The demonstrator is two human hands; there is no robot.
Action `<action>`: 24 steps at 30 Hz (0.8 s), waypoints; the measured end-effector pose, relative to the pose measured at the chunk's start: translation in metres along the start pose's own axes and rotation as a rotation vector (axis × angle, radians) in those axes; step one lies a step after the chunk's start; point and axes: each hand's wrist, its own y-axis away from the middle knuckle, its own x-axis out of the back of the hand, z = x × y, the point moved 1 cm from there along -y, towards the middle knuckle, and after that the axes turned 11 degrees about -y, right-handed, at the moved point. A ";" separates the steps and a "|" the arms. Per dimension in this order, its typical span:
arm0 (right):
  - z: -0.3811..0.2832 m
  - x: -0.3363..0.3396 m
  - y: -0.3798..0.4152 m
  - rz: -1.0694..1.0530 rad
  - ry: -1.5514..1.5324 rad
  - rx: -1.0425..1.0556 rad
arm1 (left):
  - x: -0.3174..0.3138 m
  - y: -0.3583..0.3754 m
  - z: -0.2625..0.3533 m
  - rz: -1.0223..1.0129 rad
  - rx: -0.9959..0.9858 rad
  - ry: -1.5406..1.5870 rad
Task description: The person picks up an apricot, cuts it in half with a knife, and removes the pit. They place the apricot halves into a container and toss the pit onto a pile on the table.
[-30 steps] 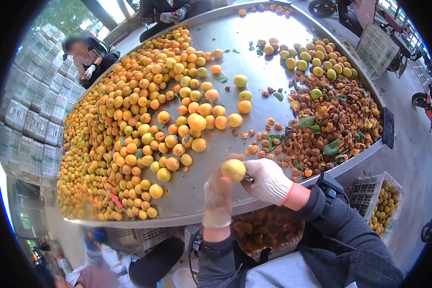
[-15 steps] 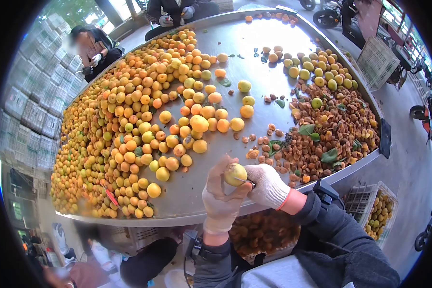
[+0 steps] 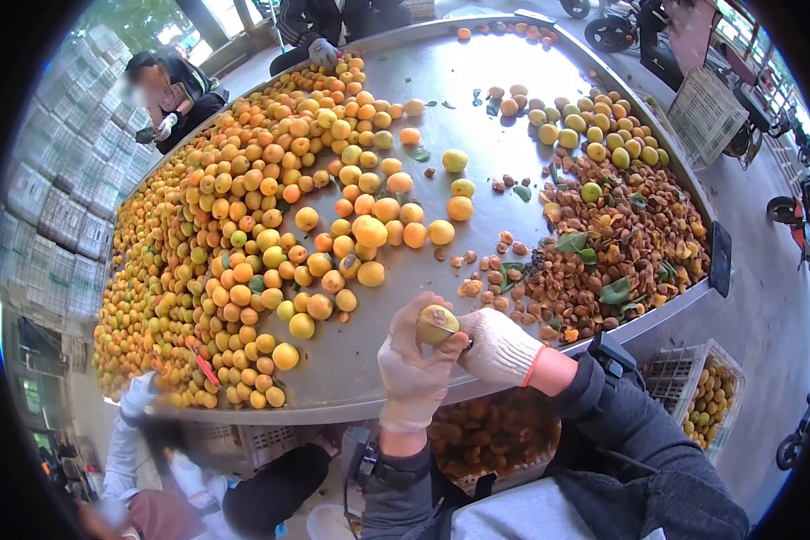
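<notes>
Above the table's near edge, my left hand [image 3: 414, 373], in a pale glove, has its fingers wrapped round a yellow-green apricot [image 3: 436, 321]. A brownish patch shows on top of the fruit. My right hand [image 3: 499, 351], in a white knit glove with a red cuff edge, grips a small knife [image 3: 454, 332] against the apricot's side. Most of the knife's handle is hidden in the fingers. Closest to both hands on the table are loose apricot stones [image 3: 490, 279] and a heap of brown pits and scraps [image 3: 621, 238].
A large pile of apricots [image 3: 243, 225] covers the metal table's [image 3: 351, 382] left side. More fruit [image 3: 603, 130] lies at the far right. Below the near edge is a container of cut fruit [image 3: 495, 432]; a crate [image 3: 679, 382] stands right. Co-workers' gloved hands [image 3: 322, 52] reach the pile.
The apricot has turned in my left hand, and the knife lies across its side. A co-worker at the far edge and another at lower left have each reached a hand to the pile.
</notes>
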 end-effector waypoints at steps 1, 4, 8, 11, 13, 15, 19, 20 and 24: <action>0.002 -0.001 0.000 0.013 -0.038 0.014 | -0.003 0.000 -0.001 0.008 0.097 0.210; -0.002 -0.001 -0.001 0.081 -0.007 -0.030 | -0.007 -0.003 -0.003 0.047 0.199 0.474; -0.001 -0.005 0.001 0.143 0.019 -0.055 | -0.008 -0.004 -0.010 0.050 0.274 0.643; -0.004 0.000 0.001 0.137 -0.016 -0.041 | -0.010 -0.005 0.000 0.114 0.249 0.588; -0.008 0.009 0.005 0.068 -0.113 0.017 | -0.008 -0.001 -0.002 0.030 -0.038 0.088; -0.009 0.016 0.004 -0.002 -0.146 -0.041 | -0.007 0.000 -0.008 0.009 -0.030 0.075; -0.003 0.000 0.003 0.105 -0.237 -0.044 | -0.015 -0.001 -0.006 0.047 0.246 0.519; -0.003 -0.002 0.002 0.107 -0.239 -0.048 | -0.017 -0.001 -0.006 0.044 0.249 0.518; -0.001 -0.005 0.000 0.115 -0.230 -0.051 | -0.023 0.001 -0.007 0.128 0.221 0.503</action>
